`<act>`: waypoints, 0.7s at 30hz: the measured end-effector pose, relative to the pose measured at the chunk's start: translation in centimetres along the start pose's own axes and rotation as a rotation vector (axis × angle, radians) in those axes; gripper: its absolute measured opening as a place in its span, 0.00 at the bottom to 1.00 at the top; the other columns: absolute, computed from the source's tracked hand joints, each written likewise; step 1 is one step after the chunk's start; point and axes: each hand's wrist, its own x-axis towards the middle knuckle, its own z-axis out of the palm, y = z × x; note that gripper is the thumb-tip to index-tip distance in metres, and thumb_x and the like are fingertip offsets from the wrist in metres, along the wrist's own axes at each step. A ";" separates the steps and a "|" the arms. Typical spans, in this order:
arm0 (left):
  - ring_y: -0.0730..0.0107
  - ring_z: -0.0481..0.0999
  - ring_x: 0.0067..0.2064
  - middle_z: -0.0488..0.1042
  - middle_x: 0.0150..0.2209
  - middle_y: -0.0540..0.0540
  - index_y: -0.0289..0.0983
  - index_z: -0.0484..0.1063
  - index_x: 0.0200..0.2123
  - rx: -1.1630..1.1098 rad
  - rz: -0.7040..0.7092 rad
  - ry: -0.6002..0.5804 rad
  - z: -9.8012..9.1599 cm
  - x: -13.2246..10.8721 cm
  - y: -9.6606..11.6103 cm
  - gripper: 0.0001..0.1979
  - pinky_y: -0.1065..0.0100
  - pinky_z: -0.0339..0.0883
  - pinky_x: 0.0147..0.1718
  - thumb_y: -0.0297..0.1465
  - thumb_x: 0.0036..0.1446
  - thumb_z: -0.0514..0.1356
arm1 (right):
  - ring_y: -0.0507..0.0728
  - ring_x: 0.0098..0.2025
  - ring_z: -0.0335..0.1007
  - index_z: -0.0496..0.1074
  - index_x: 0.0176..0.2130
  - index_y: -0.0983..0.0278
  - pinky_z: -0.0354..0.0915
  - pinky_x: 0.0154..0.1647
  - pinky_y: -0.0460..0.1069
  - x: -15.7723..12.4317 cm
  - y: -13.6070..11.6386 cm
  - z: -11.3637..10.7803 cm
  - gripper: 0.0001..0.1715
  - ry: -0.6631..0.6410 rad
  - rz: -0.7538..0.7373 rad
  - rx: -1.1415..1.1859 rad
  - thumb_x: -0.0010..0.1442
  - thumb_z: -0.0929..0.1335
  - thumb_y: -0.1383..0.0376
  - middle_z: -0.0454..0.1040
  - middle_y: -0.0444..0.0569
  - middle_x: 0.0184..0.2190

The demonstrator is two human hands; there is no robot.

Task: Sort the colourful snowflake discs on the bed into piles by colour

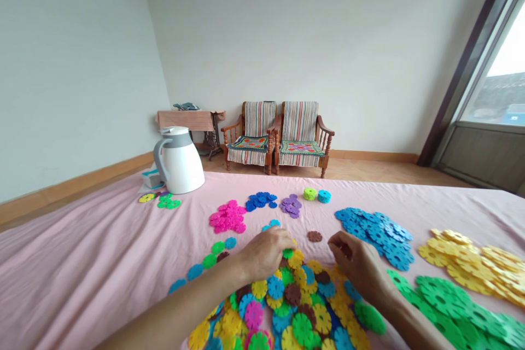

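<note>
Over mixed discs (296, 306) on the pink tabletop (82, 262), the right hand (361, 268) pinched a brown disc (345, 251) — the left hand (266, 254) curled, grip unclear.

This is a room in a home, a plain living room. Two wooden armchairs (252, 134) with striped cushions stand side by side against the far wall, next to a cloth-covered treadle sewing stand (191, 119). A white insulated jug (179, 161) sits on the table (82, 251), which is spread with a pink cloth and strewn with bright plastic toy discs (295, 306). Wooden skirting (61, 188) runs along pale bare walls, and a tall window (502, 87) lets in daylight on the right
</note>
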 end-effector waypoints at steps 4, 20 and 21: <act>0.66 0.72 0.42 0.76 0.39 0.46 0.38 0.75 0.41 -0.077 -0.057 0.041 -0.3 -0.5 -0.4 0.23 0.68 0.63 0.44 0.15 0.47 0.48 | 0.51 0.23 0.61 0.67 0.27 0.61 0.55 0.24 0.44 -0.1 -0.2 0.0 0.10 -0.016 -0.003 0.000 0.57 0.60 0.64 0.68 0.42 0.21; 0.68 0.69 0.37 0.70 0.30 0.48 0.36 0.71 0.27 0.024 -0.191 0.090 -1.4 -1.4 -0.1 0.05 0.71 0.61 0.36 0.22 0.49 0.57 | 0.61 0.50 0.66 0.71 0.46 0.58 0.58 0.50 0.58 -0.4 0.7 0.7 0.17 -0.041 -0.142 -0.169 0.59 0.61 0.62 0.74 0.50 0.47; 0.69 0.69 0.36 0.69 0.30 0.48 0.36 0.70 0.26 0.032 -0.205 0.110 -1.4 -1.4 -0.3 0.05 0.72 0.61 0.35 0.22 0.49 0.56 | 0.62 0.49 0.66 0.71 0.45 0.59 0.58 0.49 0.58 -0.4 0.5 0.7 0.16 -0.045 -0.127 -0.198 0.59 0.61 0.62 0.75 0.51 0.45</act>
